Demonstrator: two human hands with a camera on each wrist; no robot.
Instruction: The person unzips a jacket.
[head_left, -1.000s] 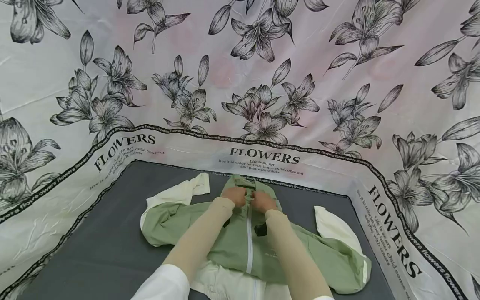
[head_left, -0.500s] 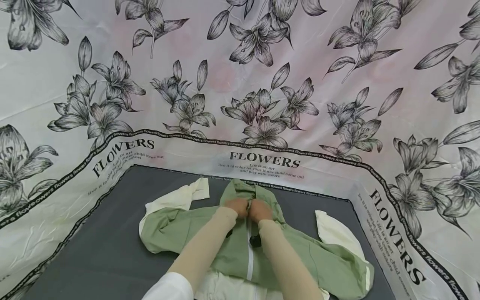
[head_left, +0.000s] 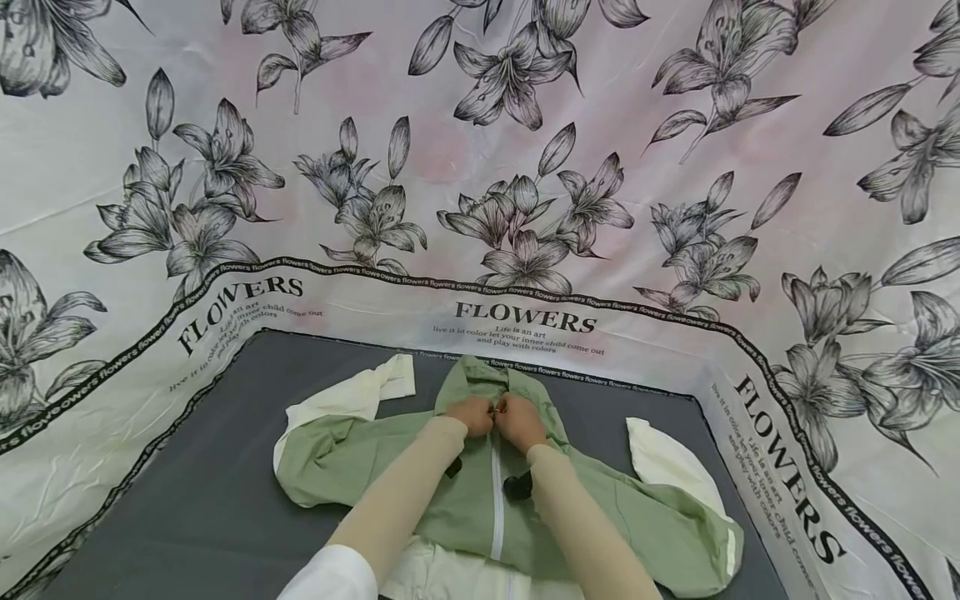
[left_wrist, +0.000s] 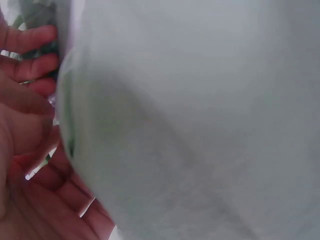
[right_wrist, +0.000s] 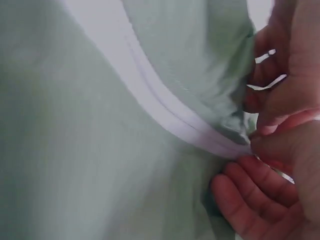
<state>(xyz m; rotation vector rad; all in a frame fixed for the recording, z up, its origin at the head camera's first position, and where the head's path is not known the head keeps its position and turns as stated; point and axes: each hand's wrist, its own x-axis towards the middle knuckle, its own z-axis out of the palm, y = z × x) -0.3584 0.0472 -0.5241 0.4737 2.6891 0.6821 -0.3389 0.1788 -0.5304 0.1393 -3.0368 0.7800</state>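
Observation:
A green hooded jacket (head_left: 660, 525) with cream lower sleeves lies spread front up, its hood (head_left: 480, 372) at the far side. Down its middle runs a white zipper (head_left: 497, 500), which looks closed below the hands. At the collar, my left hand (head_left: 471, 414) pinches the front edge beside the zipper's top. Close against it, my right hand (head_left: 522, 421) pinches the same spot with thumb and fingertips. In the right wrist view the zipper tape (right_wrist: 170, 117) runs up to the pinching fingers. Whether a zipper pull sits between them is hidden.
Under the jacket is a dark grey tabletop (head_left: 187, 500). Pale cloth (head_left: 450, 571) shows below the hem, partly behind the forearms. A flower-printed curtain (head_left: 525, 333) hangs along the table's back and sides. Small dark objects (head_left: 517, 487) show by the wrists.
Both hands stay at the collar. They came closer together half a second ago, and the right hand has since lifted slightly. The jacket keeps its place.

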